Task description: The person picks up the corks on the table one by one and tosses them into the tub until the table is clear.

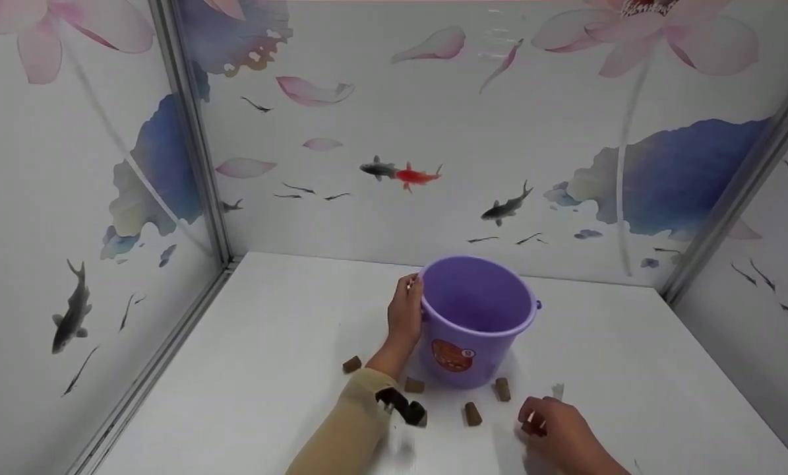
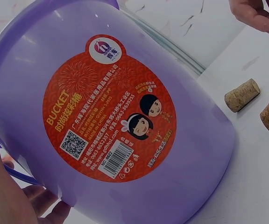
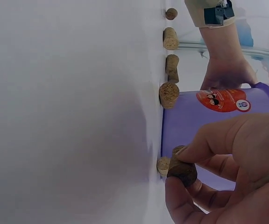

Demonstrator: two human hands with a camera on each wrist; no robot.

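A purple bucket (image 1: 463, 359) with a red round label (image 2: 111, 112) stands upright on the white table. My left hand (image 1: 405, 310) grips its left side near the rim, beside the handle joint; some fingers are hidden by the bucket wall. To the right of the bucket, low over the table, my right hand (image 1: 558, 429) pinches a cork (image 3: 183, 168) between thumb and fingers. Loose corks lie around the bucket's base: one cork (image 1: 352, 364) by the left forearm, another cork (image 1: 415, 384) at the bucket's foot, a third cork (image 1: 473, 414) in front.
Nearer the bucket's right front lies a cork (image 1: 503, 389). A black wrist camera (image 1: 400, 406) on the left sleeve partly covers another cork. White panels (image 1: 367, 224) painted with fish and lotus enclose the table (image 1: 288, 316) at the back and sides.
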